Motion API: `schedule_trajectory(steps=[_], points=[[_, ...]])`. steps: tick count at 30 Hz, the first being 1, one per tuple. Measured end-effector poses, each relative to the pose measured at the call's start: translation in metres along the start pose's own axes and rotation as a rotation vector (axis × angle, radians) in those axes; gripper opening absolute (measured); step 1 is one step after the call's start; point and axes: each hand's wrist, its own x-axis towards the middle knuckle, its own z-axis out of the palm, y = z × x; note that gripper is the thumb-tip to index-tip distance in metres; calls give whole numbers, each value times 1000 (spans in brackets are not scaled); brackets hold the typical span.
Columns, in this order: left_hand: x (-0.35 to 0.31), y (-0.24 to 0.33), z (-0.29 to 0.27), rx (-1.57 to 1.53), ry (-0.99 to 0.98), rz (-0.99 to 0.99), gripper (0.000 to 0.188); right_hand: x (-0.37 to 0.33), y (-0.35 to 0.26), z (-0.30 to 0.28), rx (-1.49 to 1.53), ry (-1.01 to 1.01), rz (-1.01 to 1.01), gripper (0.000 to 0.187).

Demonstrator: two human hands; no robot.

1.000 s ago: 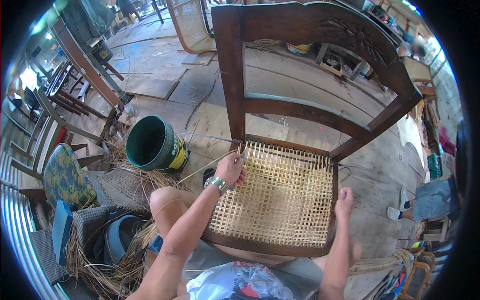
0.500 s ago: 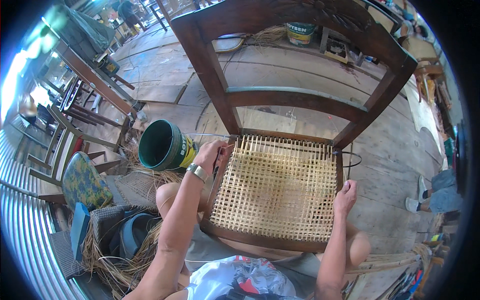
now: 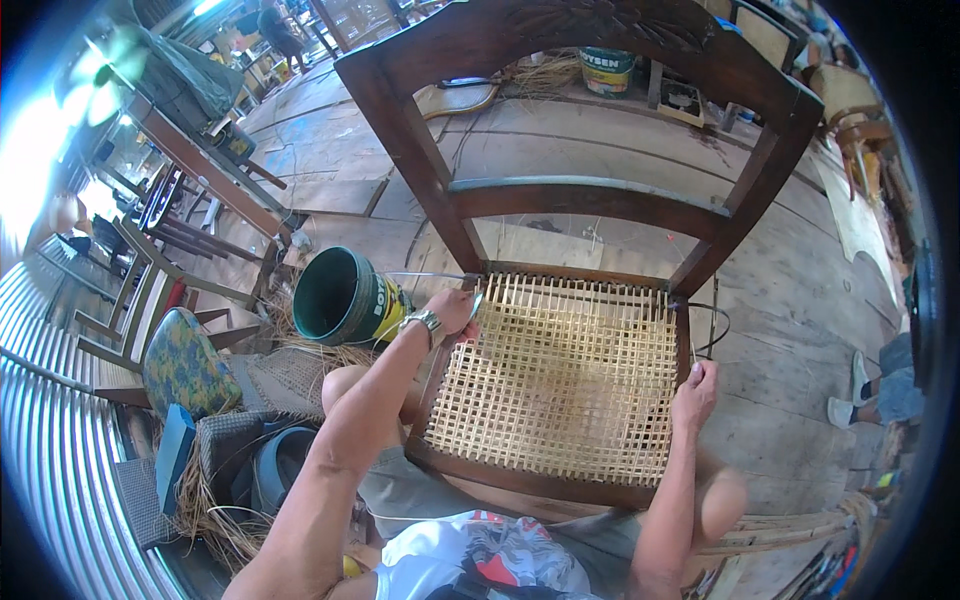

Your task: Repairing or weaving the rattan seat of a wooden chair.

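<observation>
Pinching a cane strand (image 3: pixel 425 275) with the left hand (image 3: pixel 455 310) at the woven seat's (image 3: pixel 560 380) back-left corner; right hand (image 3: pixel 693 385) closed on its right rail. Risking a kinked or snapped strand if yanked.

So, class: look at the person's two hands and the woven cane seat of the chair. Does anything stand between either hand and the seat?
Nothing visible does. The left hand rests at the back left corner of the woven cane seat, pinching a thin strand there. The right hand sits against the seat's right rail, also on a strand. The green bucket stands off to the left.
</observation>
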Motion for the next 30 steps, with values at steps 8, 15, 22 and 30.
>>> schedule_trajectory(steps=[8,15,22,30], points=[[57,-51,-16,402,101,179,44,-4,-13,14,25,-18,-22,14],[3,3,3,-23,68,-2,41,-1,-2,0,4,-13,12,14],[29,26,-1,342,-39,-37,39,2,5,-3,-13,14,-6,13],[26,-11,39,95,411,25,36,2,15,0,19,8,11,14]])
